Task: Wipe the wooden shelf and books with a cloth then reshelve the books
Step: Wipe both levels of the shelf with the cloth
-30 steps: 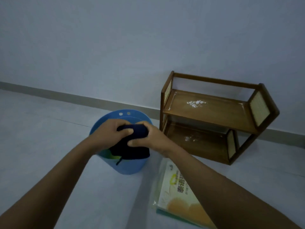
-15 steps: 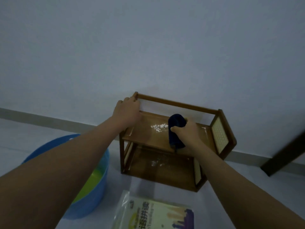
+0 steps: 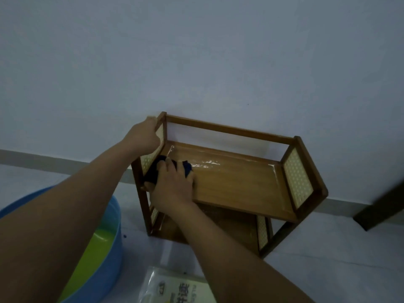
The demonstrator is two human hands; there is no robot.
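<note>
While left hand (image 3: 144, 136) grips shelf (image 3: 236, 182) corner, right hand (image 3: 172, 184) presses cloth (image 3: 153, 173) under palm, top board's left end

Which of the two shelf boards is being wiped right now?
The upper board: the right hand presses the dark cloth on its left end. The lower board underneath has no hand or cloth on it.

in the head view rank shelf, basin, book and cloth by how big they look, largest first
1. shelf
2. basin, cut off by the frame and near the camera, so unsure
3. book, only partly in frame
4. cloth, mostly hidden under the right hand
</note>
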